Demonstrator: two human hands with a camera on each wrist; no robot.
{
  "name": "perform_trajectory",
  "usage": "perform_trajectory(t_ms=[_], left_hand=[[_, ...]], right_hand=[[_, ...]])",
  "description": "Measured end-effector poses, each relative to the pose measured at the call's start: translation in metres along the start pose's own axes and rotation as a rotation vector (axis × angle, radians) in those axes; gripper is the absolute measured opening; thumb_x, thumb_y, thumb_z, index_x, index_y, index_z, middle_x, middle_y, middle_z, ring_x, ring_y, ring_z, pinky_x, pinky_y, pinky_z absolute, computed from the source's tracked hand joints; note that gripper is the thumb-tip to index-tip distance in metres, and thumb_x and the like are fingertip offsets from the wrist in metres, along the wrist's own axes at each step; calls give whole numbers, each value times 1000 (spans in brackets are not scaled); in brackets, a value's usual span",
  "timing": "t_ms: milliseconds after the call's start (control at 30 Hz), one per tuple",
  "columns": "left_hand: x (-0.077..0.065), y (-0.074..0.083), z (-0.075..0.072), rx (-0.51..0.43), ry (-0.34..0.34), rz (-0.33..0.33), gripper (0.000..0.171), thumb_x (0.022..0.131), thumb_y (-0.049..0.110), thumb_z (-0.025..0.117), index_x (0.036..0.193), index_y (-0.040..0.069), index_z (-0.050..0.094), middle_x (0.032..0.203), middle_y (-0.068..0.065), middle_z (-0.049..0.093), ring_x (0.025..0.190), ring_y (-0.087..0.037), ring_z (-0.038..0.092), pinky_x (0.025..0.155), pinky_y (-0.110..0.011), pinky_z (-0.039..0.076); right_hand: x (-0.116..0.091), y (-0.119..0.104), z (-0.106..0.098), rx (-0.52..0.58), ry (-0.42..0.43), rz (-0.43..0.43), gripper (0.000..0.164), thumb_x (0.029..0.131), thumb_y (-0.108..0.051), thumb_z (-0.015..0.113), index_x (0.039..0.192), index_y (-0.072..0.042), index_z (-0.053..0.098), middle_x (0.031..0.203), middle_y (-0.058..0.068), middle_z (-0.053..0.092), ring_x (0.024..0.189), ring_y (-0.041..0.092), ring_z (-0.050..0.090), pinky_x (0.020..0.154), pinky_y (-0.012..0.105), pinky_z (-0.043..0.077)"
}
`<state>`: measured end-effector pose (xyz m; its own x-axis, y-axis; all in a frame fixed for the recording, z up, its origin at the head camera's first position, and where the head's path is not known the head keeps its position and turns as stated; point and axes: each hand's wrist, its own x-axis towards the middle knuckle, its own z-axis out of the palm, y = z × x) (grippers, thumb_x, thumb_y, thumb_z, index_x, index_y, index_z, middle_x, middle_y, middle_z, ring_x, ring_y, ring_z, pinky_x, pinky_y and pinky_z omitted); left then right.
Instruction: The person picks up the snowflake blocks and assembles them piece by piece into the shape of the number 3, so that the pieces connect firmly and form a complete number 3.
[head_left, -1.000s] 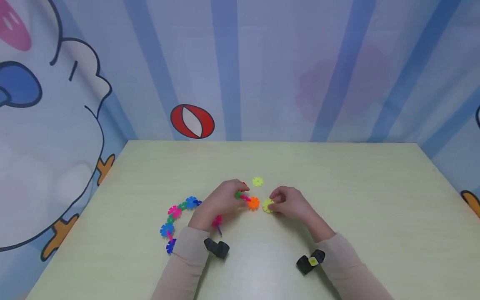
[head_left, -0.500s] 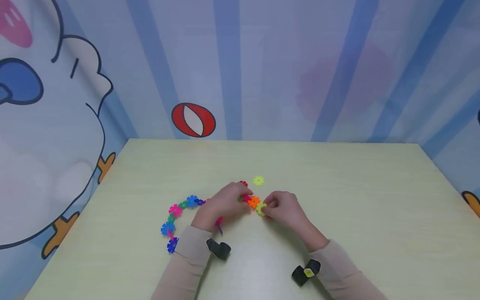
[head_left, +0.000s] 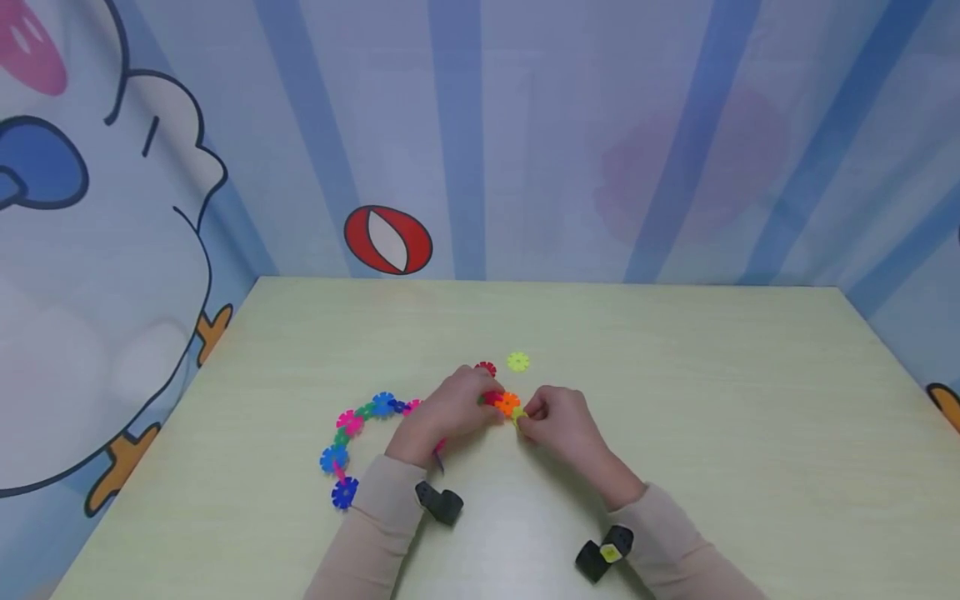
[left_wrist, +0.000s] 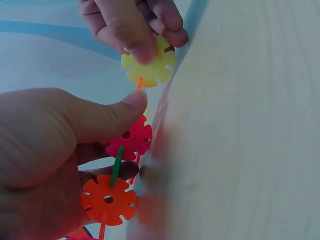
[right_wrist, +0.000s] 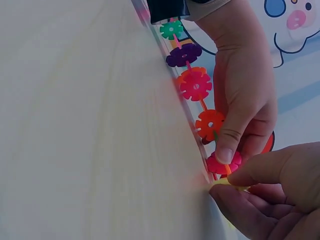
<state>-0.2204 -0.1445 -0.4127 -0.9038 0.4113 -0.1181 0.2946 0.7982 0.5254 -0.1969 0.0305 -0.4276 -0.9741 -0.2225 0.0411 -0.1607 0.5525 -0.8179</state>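
A chain of colourful notched plastic snowflake discs (head_left: 383, 403) curves over the table and runs under my left hand (head_left: 457, 408). That hand pinches the chain near its end, by an orange disc (head_left: 507, 403). In the left wrist view, a pink disc (left_wrist: 134, 137) lies behind its thumb, with a green disc (left_wrist: 117, 162) edge-on below. My right hand (head_left: 561, 421) pinches a yellow disc (left_wrist: 150, 70) between thumb and fingers. The yellow disc meets the edge of the orange one; how deep the notches sit I cannot tell. In the right wrist view the yellow disc shows edge-on.
A yellow disc (head_left: 517, 361) lies loose beyond the hands. Close by, a red disc (head_left: 486, 368) is partly hidden by the left hand. The pale wooden table (head_left: 712, 375) reaches back to a printed cloth wall (head_left: 555, 167).
My right hand has moved left, bringing the yellow disc from apart to contact with the orange disc, and has turned it more edge-on. The left hand has stayed almost in place.
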Motion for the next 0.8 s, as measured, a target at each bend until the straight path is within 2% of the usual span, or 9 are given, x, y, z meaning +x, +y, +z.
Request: perform_trajectory(t_ms=[300, 633, 800], left_hand=[[1, -2, 4, -18, 32, -14, 29, 88, 12, 69, 116, 4, 69, 108, -6, 65, 101, -23, 50, 92, -36, 46], [0, -4, 6, -83, 44, -66, 33, 88, 10, 69, 120, 5, 67, 111, -7, 62, 104, -22, 50, 95, -37, 46], [-1, -4, 5, -101, 45, -70, 31, 88, 10, 69, 118, 4, 68, 109, -8, 62, 104, -23, 51, 95, -38, 47]], right_hand=[[2, 1, 5, -42, 37, -29, 6, 77, 3, 69, 74, 0, 65, 66, 4, 63, 59, 11, 54, 56, 23, 49], [5, 2, 11, -31, 70, -54, 7, 76, 3, 69, 71, 0, 66, 65, 4, 63, 60, 13, 53, 57, 23, 50], [6, 2, 12, -29, 76, -58, 8, 75, 4, 68, 70, 0, 65, 64, 4, 62, 59, 14, 53, 56, 23, 49]])
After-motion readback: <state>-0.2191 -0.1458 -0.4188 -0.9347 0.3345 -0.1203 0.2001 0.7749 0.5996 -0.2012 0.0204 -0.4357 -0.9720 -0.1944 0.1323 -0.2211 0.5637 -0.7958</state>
